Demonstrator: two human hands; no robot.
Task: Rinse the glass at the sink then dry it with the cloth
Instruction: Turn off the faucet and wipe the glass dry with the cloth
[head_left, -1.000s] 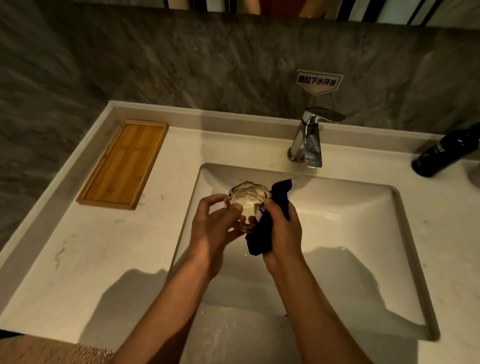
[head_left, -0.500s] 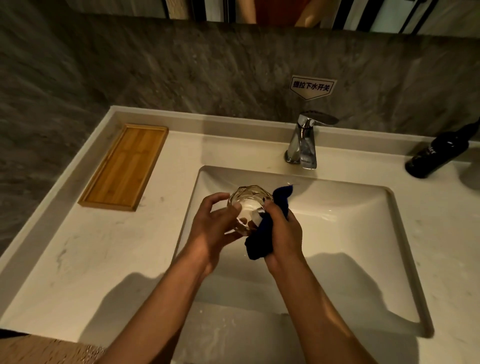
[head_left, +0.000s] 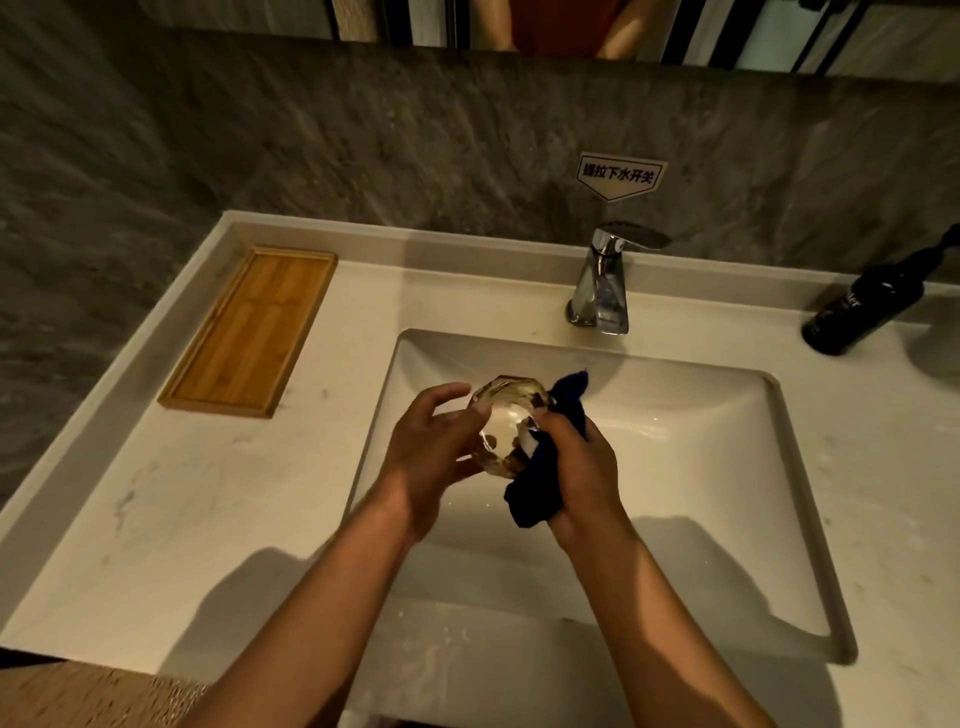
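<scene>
From the head camera, looking down, I hold the glass (head_left: 506, 431) over the left part of the sink (head_left: 727, 441), above the basin and not resting on it. My left hand (head_left: 434, 457) wraps it from the left, fingers curled round the wall with the thumb near the rim; the side of the glass against my palm is hidden. My right hand (head_left: 582, 467) is closed on the dark blue cloth (head_left: 540, 488), pressing it against the right side of the glass. One end of the cloth sticks up past the rim and the rest bunches below my fingers; how much of it lies inside the glass I cannot make out, since the facets and reflections blur the inside.

The faucet (head_left: 602, 291) stands behind the basin, and I can see no stream under its spout. A wooden tray (head_left: 249, 332) lies on the worktop (head_left: 182, 519) to the left, well apart from my hands. A dark bottle (head_left: 862, 306) leans at the right edge, its top cut off by the frame. A small sign (head_left: 618, 174) is fixed to the stone wall above the faucet. My forearms run out of the bottom of the picture.
</scene>
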